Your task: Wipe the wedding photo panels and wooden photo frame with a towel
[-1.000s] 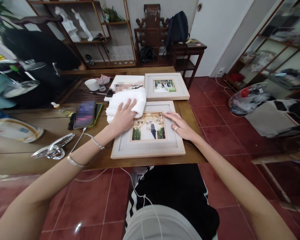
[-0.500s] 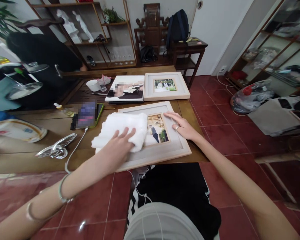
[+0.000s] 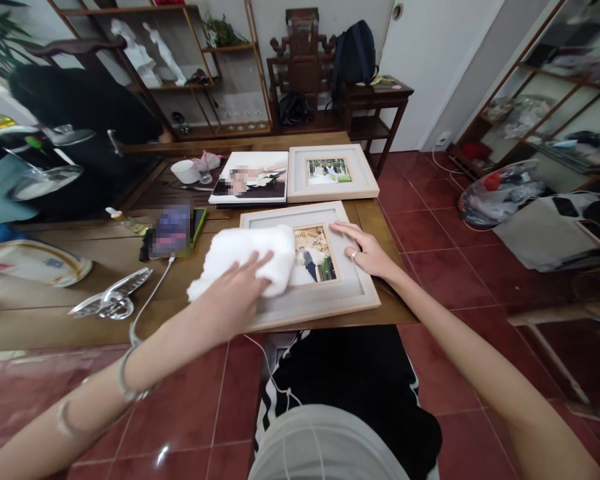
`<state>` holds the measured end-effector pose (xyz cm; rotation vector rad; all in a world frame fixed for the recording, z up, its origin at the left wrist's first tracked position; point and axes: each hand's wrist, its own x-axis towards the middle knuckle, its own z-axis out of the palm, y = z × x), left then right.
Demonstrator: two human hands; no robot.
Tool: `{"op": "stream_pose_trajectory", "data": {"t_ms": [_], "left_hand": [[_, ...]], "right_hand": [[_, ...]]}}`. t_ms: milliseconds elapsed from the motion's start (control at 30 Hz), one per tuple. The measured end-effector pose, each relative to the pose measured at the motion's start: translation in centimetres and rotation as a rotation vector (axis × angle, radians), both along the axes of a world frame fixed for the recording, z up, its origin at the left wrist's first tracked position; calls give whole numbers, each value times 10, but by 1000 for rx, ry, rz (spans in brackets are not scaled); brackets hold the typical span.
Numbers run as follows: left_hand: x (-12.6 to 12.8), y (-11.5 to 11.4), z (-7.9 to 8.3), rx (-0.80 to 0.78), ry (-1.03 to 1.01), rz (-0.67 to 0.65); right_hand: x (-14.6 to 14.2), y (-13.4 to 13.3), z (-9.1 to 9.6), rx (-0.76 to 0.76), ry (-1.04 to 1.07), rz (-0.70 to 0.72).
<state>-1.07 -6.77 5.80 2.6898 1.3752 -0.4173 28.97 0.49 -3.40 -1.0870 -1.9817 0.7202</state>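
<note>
A framed photo (image 3: 314, 257) with a pale wooden frame and a wide light mat lies flat at the table's front edge. My left hand (image 3: 243, 283) bears down on a folded white towel (image 3: 230, 247), its fingers curved over the cloth. The towel covers the frame's left part and hides what is beneath it. My right hand (image 3: 367, 252) rests on the frame's right side with fingers stretched out flat, a ring on one of them.
Behind are a second framed photo (image 3: 330, 172) and a white-edged photo panel (image 3: 253, 177). To the left are a phone (image 3: 173, 230) on a cable, a silver hair claw (image 3: 113, 295), a small dropper bottle (image 3: 127, 221) and a white cup (image 3: 185, 171). A person in black sits across the table.
The towel has bunched slightly and shifted a little under my left hand, and the frame has turned very slightly. My right hand stays at the right side.
</note>
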Motion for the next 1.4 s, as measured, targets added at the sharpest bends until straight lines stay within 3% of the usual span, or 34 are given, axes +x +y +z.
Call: {"op": "stream_pose_trajectory", "data": {"t_ms": [200, 300, 367, 500, 633, 767, 833, 900, 1000, 1133, 1300, 1400], "left_hand": [[7, 100, -28, 298, -63, 78], [8, 121, -35, 322, -55, 78], [10, 120, -31, 285, -7, 72], [17, 84, -9, 177, 97, 21], [24, 13, 10, 52, 189, -21], [17, -56, 6, -97, 158, -144], [12, -74, -1, -37, 87, -138], [11, -77, -7, 16, 46, -130], [17, -55, -9, 77, 49, -102], [26, -3, -13, 173, 92, -14], [29, 65, -31, 316, 28, 46], [29, 90, -36, 388, -9, 58]], "right_hand": [[1, 0, -1, -3, 31, 4], [0, -1, 0, -37, 76, -30], [-2, -1, 0, -47, 101, -46], [-3, 0, -1, -42, 102, -60], [-4, -1, 0, -57, 80, -73], [-5, -2, 1, -54, 69, -76], [-5, -2, 1, -45, 72, -81], [-5, -2, 0, -37, 75, -85], [-5, -2, -1, -32, 70, -92], [-4, -3, 0, -25, 54, -92], [-4, -4, 0, -12, 37, -97], [-5, -3, 0, -18, 27, -121]]}}
